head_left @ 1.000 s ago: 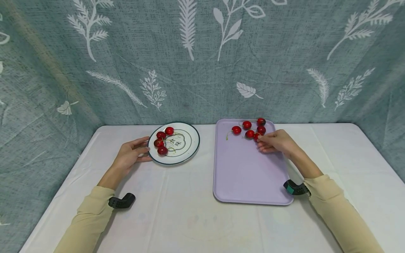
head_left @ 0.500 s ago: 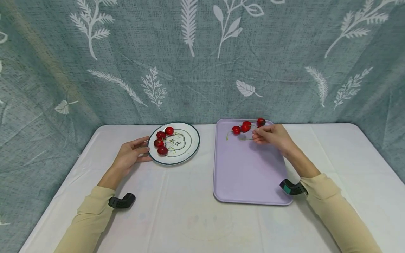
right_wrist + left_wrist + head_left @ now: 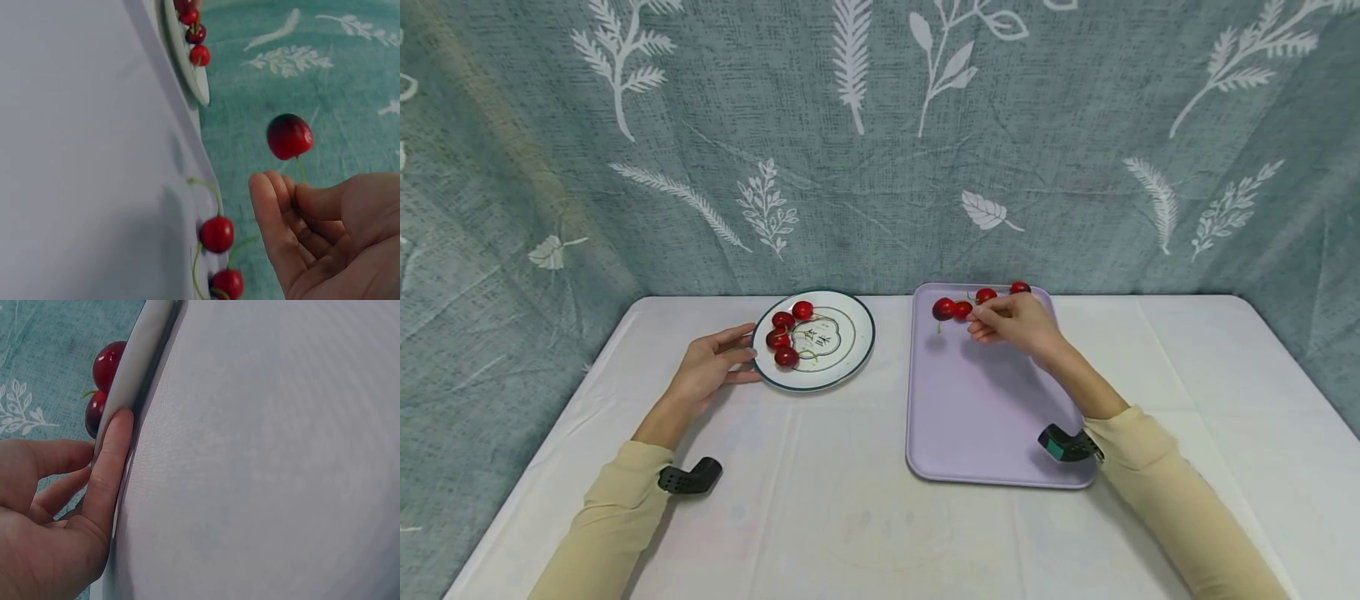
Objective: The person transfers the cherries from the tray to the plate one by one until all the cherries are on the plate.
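My right hand [image 3: 1011,323] pinches the green stem of a cherry [image 3: 289,136] between thumb and fingers. In the head view that dark red cherry [image 3: 943,309] hangs over the far left part of the lilac tray [image 3: 977,417], with its shadow below. Several other cherries [image 3: 986,296] lie along the tray's far side; my hand may hide some. My left hand [image 3: 703,371] holds the left rim of a white plate [image 3: 846,354] with a dark edge. In the left wrist view one finger lies along the plate's outer side. Several stemmed cherries [image 3: 787,357] rest on the plate's left half.
Both plate and tray stand on a white tablecloth [image 3: 842,508], the plate left of the tray. A grey-green curtain [image 3: 880,200] with white leaf prints hangs behind the table. A black wrist device [image 3: 691,477] sits at the left cuff, another [image 3: 1067,443] at the right.
My right hand has lifted a cherry from the group at the tray's far right and carried it left across the tray. My left hand and the plate stay in place.
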Demonstrator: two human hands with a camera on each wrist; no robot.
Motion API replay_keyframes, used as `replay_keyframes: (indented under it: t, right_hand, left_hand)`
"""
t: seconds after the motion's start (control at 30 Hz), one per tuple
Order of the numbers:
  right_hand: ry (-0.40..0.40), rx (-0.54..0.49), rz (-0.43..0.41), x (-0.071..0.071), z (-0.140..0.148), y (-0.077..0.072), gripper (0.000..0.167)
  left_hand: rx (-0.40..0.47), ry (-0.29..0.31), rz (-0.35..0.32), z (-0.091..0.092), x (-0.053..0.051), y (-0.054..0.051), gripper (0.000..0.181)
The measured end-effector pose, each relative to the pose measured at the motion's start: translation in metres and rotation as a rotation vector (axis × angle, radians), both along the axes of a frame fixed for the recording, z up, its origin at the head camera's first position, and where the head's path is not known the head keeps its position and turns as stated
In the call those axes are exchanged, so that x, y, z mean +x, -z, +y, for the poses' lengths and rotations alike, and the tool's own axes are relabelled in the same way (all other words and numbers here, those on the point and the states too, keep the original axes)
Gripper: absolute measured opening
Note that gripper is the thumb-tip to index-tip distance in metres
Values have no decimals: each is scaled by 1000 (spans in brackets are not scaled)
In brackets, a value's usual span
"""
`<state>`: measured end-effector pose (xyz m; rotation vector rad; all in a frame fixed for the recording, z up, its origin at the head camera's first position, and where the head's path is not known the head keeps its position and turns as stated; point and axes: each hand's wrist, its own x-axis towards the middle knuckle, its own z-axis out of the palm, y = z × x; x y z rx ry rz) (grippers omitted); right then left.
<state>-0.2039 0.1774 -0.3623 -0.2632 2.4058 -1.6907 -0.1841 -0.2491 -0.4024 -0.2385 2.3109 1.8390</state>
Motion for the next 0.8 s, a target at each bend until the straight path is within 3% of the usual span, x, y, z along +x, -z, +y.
replay_keyframes:
  t: [0.47,0.8]
  right_hand:
    - [-172,-30,-110,-14,-44,-1,28]
    - [-222,85,-95,-19,-78,8,26]
  left_hand:
    - [11,-10,6,1,0,-1,56]
    - [15,-21,-7,5,1,-3,57]
